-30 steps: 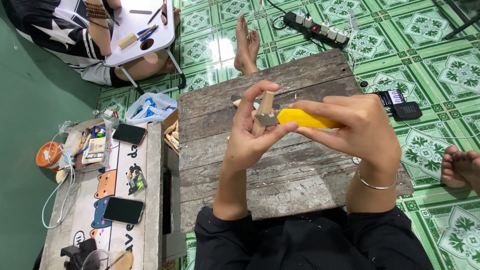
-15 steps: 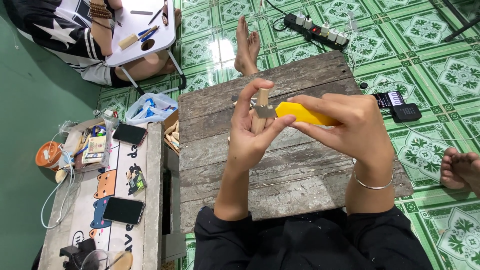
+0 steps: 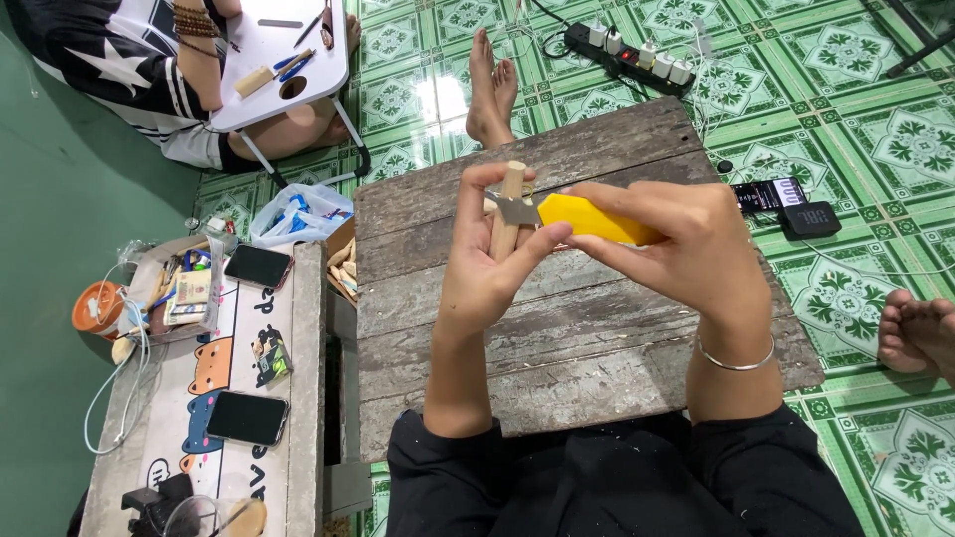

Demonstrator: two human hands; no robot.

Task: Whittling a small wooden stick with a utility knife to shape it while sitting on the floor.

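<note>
Side bench, far left: a narrow bench (image 3: 298, 398) with cat drawings carries two dark phones, one near the top (image 3: 258, 267) and one lower down (image 3: 247, 417), beside an orange cup (image 3: 96, 306).
Left hand: the left hand (image 3: 487, 268) is raised over the plank bench (image 3: 597, 328), fingers clamped on a short wooden dowel (image 3: 509, 209) that stands nearly upright, thumb pressed across its front.
Blade: the grey blade meets the dowel just below its top end.
Right hand: the right hand (image 3: 686, 249) has its fingers wrapped tight on a yellow utility knife (image 3: 597, 221), pointing left; a thin bangle sits on the wrist.
Far right: a small black clock (image 3: 808, 219) lies on the green tiled floor (image 3: 875, 119), well apart from the hands.
</note>
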